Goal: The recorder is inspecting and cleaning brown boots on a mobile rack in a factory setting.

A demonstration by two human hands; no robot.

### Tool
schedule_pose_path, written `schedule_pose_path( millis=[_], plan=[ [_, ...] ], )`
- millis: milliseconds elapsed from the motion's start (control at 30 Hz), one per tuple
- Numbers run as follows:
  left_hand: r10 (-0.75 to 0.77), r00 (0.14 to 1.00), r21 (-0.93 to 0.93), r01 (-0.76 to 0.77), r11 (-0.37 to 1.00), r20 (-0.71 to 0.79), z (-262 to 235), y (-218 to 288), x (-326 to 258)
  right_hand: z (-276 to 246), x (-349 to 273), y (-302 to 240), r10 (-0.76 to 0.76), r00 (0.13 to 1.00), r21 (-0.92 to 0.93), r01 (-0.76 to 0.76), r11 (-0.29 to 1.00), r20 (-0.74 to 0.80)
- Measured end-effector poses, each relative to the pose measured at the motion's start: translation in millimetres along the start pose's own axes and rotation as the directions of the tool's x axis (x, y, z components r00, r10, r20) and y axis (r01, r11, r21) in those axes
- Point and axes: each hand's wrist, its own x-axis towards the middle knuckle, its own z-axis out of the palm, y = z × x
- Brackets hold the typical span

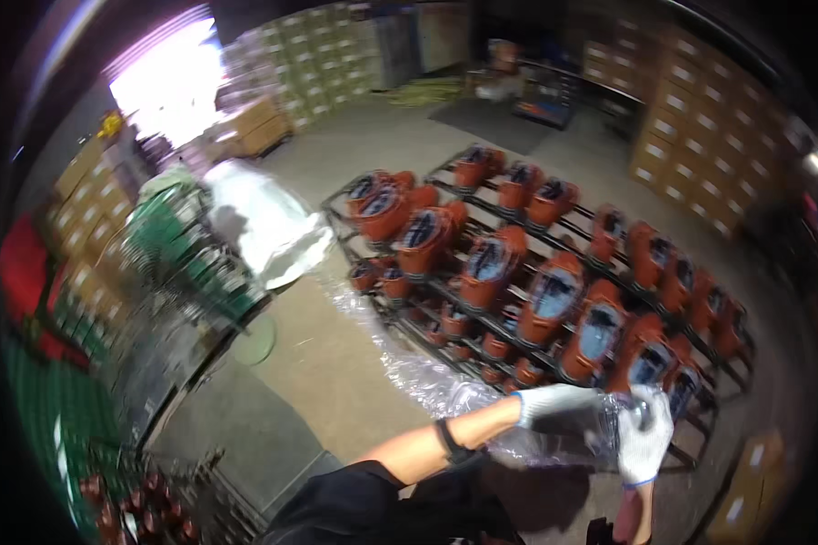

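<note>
Both gloved hands (609,422) gripping clear plastic wrap (409,363), beside rack (445,300) of orange machines (554,295), stacked boxes (700,127) behind

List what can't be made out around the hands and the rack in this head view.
- What the left hand and right hand grip: veiled by crinkled clear plastic film.
- Rack lower shelves: hidden behind the orange machines.
- Green stack at left: motion-blurred.
- Doorway: washed out by glare.
</note>
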Motion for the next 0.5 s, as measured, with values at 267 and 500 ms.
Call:
schedule_pose_path(
  millis=[267,500],
  plan=[
    [0.325,0.906,0.825,-0.044,-0.564,0.271,68,50,-15,-124,-44,58,-0.035,0.916,-0.434,0.223,0.873,0.399],
    [0.381,0.916,0.965,0.202,-0.169,-0.125,37,26,38,-76,63,32,0.010,1.000,-0.038,-0.011,0.999,-0.027]
  ],
)
